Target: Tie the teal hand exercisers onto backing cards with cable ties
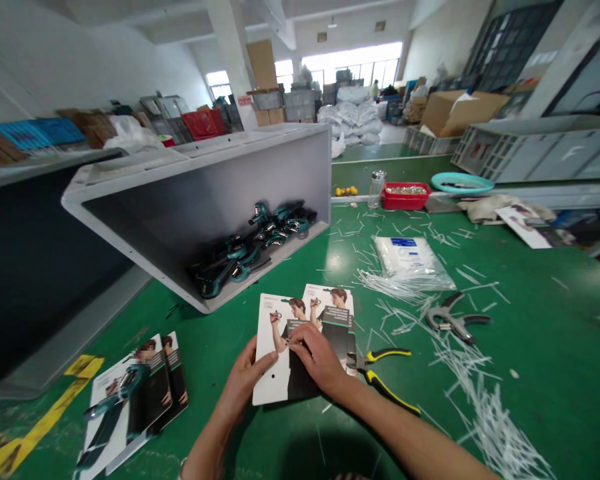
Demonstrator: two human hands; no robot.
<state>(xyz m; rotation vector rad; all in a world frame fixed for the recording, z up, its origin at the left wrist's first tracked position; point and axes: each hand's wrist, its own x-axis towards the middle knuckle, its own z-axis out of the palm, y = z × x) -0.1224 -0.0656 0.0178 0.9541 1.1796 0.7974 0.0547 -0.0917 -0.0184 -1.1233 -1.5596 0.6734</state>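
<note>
Printed backing card (271, 380) stands tilted in my left hand (244, 375), whose thumb lies across its front and whose fingers go behind it. My right hand (316, 360) is closed in a pinch against the middle of that card; whatever the fingertips hold is hidden. Just behind it another backing card (349, 327) is partly covered by my right hand. Yellow-and-black cutting pliers (373, 373) lie beside my right wrist, jaws towards the cards. At the left, a teal hand gripper (130, 383) rests on more backing cards (100, 393).
A grey crate (205, 163) on its side holds several teal hand grippers (240, 253). White cable ties (500, 420) lie strewn on the right, near a grey hand gripper (457, 320) and a plastic bag of ties (413, 260). Behind stand a red basket (405, 200) and glass jar (377, 190).
</note>
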